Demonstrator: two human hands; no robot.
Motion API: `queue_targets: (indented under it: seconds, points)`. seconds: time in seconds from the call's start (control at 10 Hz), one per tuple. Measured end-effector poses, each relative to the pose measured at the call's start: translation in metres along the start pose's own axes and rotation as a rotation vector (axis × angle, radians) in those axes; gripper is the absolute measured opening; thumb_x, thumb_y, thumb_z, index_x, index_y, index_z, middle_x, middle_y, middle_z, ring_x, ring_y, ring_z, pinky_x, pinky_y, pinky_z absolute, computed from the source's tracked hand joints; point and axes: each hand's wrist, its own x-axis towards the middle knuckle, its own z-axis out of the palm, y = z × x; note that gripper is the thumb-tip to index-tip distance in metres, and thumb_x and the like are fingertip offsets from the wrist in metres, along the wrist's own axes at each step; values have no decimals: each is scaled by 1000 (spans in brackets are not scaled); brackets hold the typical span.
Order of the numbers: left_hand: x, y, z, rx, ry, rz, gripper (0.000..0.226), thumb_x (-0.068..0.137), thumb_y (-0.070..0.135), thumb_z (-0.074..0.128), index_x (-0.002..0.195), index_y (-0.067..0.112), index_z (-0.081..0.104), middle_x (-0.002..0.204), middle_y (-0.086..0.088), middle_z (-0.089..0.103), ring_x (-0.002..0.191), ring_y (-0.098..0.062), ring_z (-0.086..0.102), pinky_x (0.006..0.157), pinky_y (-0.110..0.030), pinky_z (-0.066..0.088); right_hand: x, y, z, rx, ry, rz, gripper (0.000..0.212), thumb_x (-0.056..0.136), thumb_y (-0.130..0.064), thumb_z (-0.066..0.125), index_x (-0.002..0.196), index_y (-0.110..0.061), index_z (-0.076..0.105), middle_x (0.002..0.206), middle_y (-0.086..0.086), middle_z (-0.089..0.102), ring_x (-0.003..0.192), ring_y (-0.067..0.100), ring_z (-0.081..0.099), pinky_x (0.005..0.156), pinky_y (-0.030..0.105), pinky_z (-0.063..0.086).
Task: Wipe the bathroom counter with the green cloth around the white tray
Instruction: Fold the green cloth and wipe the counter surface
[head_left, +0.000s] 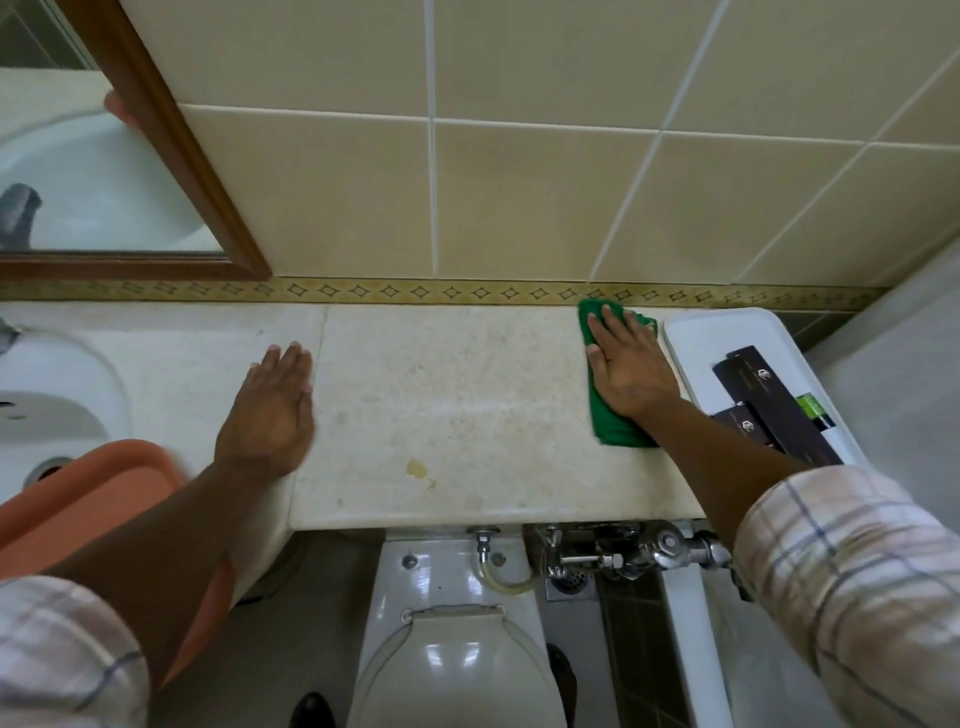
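Note:
The green cloth (613, 421) lies flat on the cream stone counter (457, 395), at the counter's right end close to the back wall. My right hand (626, 364) presses down on the cloth with fingers spread, palm flat. Just right of the cloth sits the white tray (727, 325), holding dark boxes (774, 400) and a small green item (813, 405). My left hand (272, 405) rests flat on the counter to the left, fingers apart, holding nothing. A yellowish stain (421, 470) marks the counter near its front edge.
A white sink (57, 395) is at the left, with an orange plastic basin (98, 493) under my left forearm. Below the counter are a toilet (457, 649) and chrome pipe fittings (628, 551). A framed mirror (171, 156) hangs on the beige tiled wall.

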Motion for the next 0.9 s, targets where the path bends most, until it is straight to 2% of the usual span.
queue_targets:
  seconds: [0.5, 0.7, 0.8, 0.9]
  points:
    - [1, -3, 3, -9, 24, 17, 64, 98, 34, 20, 151, 1, 34, 160, -16, 30, 150, -31, 19, 123, -45, 14, -9, 6, 0, 5, -13, -17, 55, 104, -40, 22, 156, -20, 21, 165, 4, 15, 151, 28, 7, 123, 46, 3]
    - [2, -14, 11, 14, 51, 46, 61, 98, 32, 23, 148, 0, 38, 156, -21, 36, 147, -37, 25, 119, -44, 14, -38, 7, 5, 49, 17, 8, 55, 104, -39, 25, 155, -19, 24, 164, 5, 18, 151, 29, 8, 123, 46, 1]
    - [2, -14, 11, 35, 48, 46, 61, 98, 33, 23, 147, 0, 38, 155, -21, 36, 147, -38, 26, 120, -36, 8, -62, 7, 8, 64, 26, 21, 57, 103, -41, 23, 155, -20, 24, 164, 4, 18, 151, 29, 7, 123, 47, 1]
    - [2, -13, 10, 59, 50, 43, 61, 97, 31, 24, 146, -2, 39, 154, -24, 38, 145, -40, 28, 119, -42, 12, -88, 6, 11, 60, 23, 30, 60, 101, -44, 18, 155, -20, 23, 164, 4, 17, 152, 28, 6, 123, 47, 1]
